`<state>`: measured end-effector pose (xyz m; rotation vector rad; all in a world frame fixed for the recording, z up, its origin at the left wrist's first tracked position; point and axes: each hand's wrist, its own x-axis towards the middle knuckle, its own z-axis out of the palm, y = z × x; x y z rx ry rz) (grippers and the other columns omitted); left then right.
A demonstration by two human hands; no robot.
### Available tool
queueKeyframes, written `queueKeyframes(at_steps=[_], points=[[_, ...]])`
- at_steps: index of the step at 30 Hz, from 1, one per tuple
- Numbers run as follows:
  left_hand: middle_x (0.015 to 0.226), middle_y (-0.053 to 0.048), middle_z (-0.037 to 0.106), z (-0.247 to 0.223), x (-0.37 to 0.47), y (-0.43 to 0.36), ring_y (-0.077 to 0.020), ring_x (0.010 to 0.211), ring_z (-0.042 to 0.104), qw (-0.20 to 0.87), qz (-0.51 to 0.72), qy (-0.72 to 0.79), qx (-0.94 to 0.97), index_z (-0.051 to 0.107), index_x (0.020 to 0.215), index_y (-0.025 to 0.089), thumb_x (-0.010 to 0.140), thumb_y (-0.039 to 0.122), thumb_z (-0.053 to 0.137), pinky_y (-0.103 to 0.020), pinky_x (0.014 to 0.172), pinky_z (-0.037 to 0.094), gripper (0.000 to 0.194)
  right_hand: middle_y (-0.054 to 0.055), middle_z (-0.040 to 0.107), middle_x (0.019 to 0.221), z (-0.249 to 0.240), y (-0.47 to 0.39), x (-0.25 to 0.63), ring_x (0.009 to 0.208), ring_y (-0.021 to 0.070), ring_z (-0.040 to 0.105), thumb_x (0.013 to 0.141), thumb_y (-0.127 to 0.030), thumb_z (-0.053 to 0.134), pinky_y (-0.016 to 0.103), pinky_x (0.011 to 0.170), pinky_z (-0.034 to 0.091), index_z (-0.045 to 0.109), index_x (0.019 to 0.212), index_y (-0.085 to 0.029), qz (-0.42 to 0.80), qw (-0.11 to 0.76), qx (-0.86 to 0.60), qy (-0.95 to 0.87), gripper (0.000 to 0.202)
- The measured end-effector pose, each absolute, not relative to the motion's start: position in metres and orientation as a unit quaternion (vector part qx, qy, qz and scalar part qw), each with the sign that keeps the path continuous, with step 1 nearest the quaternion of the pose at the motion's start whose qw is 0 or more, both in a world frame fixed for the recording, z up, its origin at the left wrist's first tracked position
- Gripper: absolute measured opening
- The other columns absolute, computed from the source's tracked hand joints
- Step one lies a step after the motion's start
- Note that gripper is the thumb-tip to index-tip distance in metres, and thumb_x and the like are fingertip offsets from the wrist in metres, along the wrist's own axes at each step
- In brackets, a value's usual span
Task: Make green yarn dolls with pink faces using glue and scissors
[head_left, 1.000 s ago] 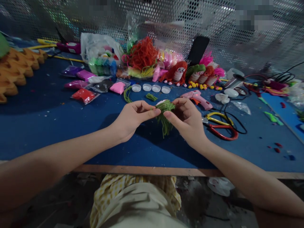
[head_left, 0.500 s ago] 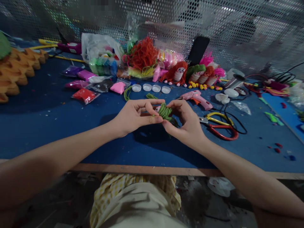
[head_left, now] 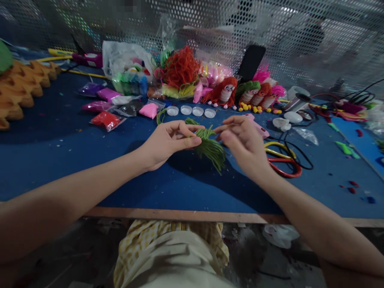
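My left hand [head_left: 172, 145] is closed, pinching a small yarn doll [head_left: 211, 149] by its end; its body is mostly hidden by my fingers. The doll's green yarn hair spreads down to the right above the blue table. Just right of the yarn, my right hand [head_left: 244, 145] is apart from it, slightly blurred, with its fingers loosely parted and nothing seen in them. Behind that hand lies a pink glue gun [head_left: 258, 126], partly covered. Scissors [head_left: 285, 168] with yellow and red handles rest right beside the right hand.
Finished yarn dolls [head_left: 228, 94] stand along the back by a dark phone [head_left: 252, 62]. Several clear round lids [head_left: 186, 110] lie in a row. Small colored packets [head_left: 108, 120] are at left, near an orange egg tray [head_left: 25, 86]. A black cord [head_left: 300, 158] loops by the scissors.
My right hand has let go of the green yarn and moved right and slightly up, opening. The yarn hair now fans downward. My left hand keeps its pinch almost in place.
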<state>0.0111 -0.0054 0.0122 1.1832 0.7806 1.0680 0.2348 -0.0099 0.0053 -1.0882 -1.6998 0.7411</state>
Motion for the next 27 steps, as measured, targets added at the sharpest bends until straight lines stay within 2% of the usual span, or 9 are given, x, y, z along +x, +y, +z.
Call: queueKeyframes(at_steps=[2,3,5,8,10,15,18,22,27], points=[[0.124,-0.011,0.076,0.013,0.011,-0.005,-0.0278,0.123,0.070,0.641,0.464,0.355,0.498,0.060,0.066,0.015,0.065,0.033,0.097,-0.035,0.091,0.059,0.040,0.006,0.072,0.097,0.010,0.006,0.254,0.090,0.0218,0.069,0.100,-0.046,0.053,0.041,0.084,0.054,0.058,0.101,-0.026,0.162,0.465,-0.521,-0.697,0.021],[0.128,-0.011,0.075,0.013,0.010,-0.005,-0.0272,0.122,0.070,0.644,0.462,0.360,0.492,0.060,0.067,0.015,0.065,0.033,0.097,-0.034,0.088,0.060,0.041,0.008,0.072,0.099,0.012,0.015,0.266,0.095,0.0243,0.069,0.098,-0.041,0.056,0.044,0.088,0.053,0.059,0.097,-0.024,0.073,0.430,-0.573,-0.694,0.017],[0.133,-0.010,0.073,0.011,0.009,-0.004,-0.0262,0.121,0.070,0.644,0.463,0.361,0.489,0.059,0.068,0.015,0.067,0.033,0.096,-0.032,0.086,0.060,0.041,0.016,0.071,0.109,0.012,0.031,0.289,0.110,0.0326,0.065,0.091,-0.036,0.063,0.053,0.100,0.046,0.062,0.097,-0.019,-0.063,0.298,-0.656,-0.690,0.018],[0.137,-0.009,0.070,0.009,0.007,-0.002,-0.0269,0.125,0.068,0.635,0.468,0.361,0.498,0.059,0.069,0.016,0.069,0.033,0.095,-0.033,0.087,0.060,0.040,0.023,0.072,0.098,0.009,0.047,0.312,0.102,0.0367,0.066,0.091,-0.042,0.064,0.051,0.092,0.045,0.063,0.086,-0.016,-0.073,0.103,-0.715,-0.688,0.027],[0.139,-0.009,0.069,0.009,0.007,-0.002,-0.0270,0.125,0.068,0.628,0.470,0.365,0.501,0.058,0.069,0.016,0.069,0.033,0.095,-0.033,0.088,0.060,0.040,0.024,0.072,0.092,0.009,0.051,0.319,0.094,0.0337,0.066,0.093,-0.040,0.061,0.044,0.084,0.044,0.062,0.079,-0.017,-0.052,0.061,-0.716,-0.694,0.027],[0.139,-0.009,0.068,0.009,0.007,-0.002,-0.0239,0.114,0.071,0.616,0.478,0.377,0.500,0.059,0.069,0.015,0.065,0.031,0.097,-0.031,0.084,0.059,0.042,0.028,0.073,0.099,0.013,0.051,0.315,0.090,0.0324,0.067,0.094,-0.033,0.059,0.040,0.076,0.039,0.065,0.092,-0.011,-0.051,0.070,-0.728,-0.680,0.022],[0.141,-0.008,0.067,0.009,0.007,-0.002,-0.0226,0.109,0.072,0.609,0.476,0.385,0.505,0.058,0.069,0.015,0.064,0.033,0.097,-0.032,0.086,0.059,0.043,0.033,0.072,0.111,0.013,0.050,0.309,0.099,0.0375,0.069,0.094,-0.032,0.059,0.042,0.080,0.040,0.065,0.109,-0.003,-0.060,0.077,-0.741,-0.664,0.033],[0.140,-0.008,0.067,0.009,0.007,-0.003,-0.0243,0.116,0.070,0.606,0.470,0.377,0.519,0.059,0.069,0.015,0.067,0.033,0.095,-0.033,0.089,0.059,0.040,0.036,0.067,0.123,0.014,0.047,0.304,0.115,0.0400,0.066,0.096,-0.029,0.058,0.044,0.090,0.044,0.058,0.127,0.005,-0.089,0.104,-0.756,-0.640,0.046],[0.138,-0.010,0.068,0.007,0.006,-0.003,-0.0278,0.129,0.065,0.595,0.470,0.367,0.539,0.060,0.069,0.016,0.070,0.034,0.094,-0.034,0.095,0.059,0.038,0.032,0.061,0.137,0.026,0.039,0.299,0.129,0.0376,0.057,0.101,-0.029,0.051,0.048,0.104,0.041,0.056,0.139,-0.001,-0.180,0.137,-0.712,-0.665,0.048]])
